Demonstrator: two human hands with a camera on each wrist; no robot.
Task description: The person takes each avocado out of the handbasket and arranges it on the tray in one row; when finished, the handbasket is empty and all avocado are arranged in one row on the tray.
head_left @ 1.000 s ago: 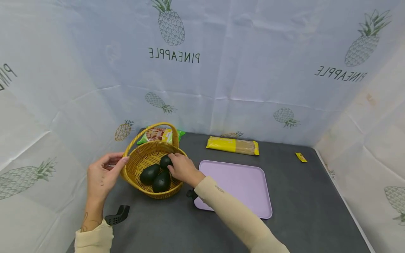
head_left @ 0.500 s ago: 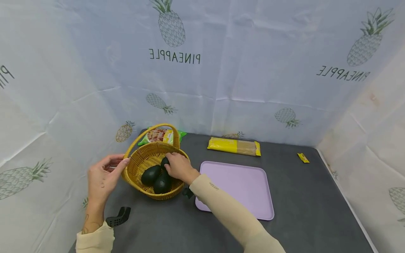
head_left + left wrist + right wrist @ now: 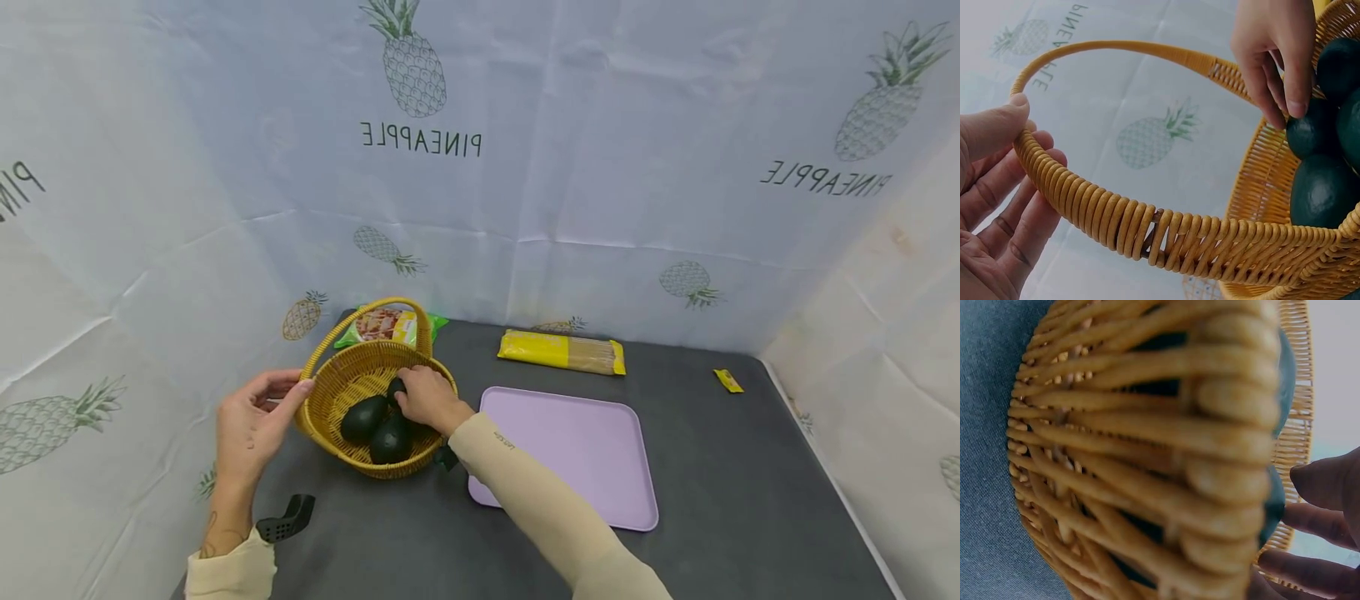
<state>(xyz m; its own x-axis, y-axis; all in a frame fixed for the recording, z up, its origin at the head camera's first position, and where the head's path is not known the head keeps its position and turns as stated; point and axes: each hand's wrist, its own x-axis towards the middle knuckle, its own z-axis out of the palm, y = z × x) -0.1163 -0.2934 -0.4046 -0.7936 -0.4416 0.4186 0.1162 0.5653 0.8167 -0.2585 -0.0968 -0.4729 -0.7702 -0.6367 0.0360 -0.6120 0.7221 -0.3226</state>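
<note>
My left hand (image 3: pixel 251 425) holds one side of the tall handle of a yellow-brown wicker basket (image 3: pixel 352 362), thumb on one side and fingers (image 3: pixel 1019 228) on the other. Several dark green avocados (image 3: pixel 364 419) lie together inside. From the right, my right hand (image 3: pixel 431 400) reaches over the rim. In the left wrist view, its fingertips touch the upper side of one avocado (image 3: pixel 1312 128) and look fairly straight. The basket's side hides most of the avocados in the right wrist view, where the thumb and fingers (image 3: pixel 1316 572) lie beside an avocado (image 3: pixel 1274 506).
A lilac tray (image 3: pixel 570 442) lies right of the basket, under the right forearm. Behind are a yellow pack of noodles or pasta (image 3: pixel 561 351) and a green food packet (image 3: pixel 390 326). A small yellow sachet (image 3: pixel 727 381) lies far right. Cloth walls surround the dark table.
My right hand has shifted slightly left and lower over the avocado, now covering more of it. The left hand keeps its hold on the handle. The head view has drifted slightly.
</note>
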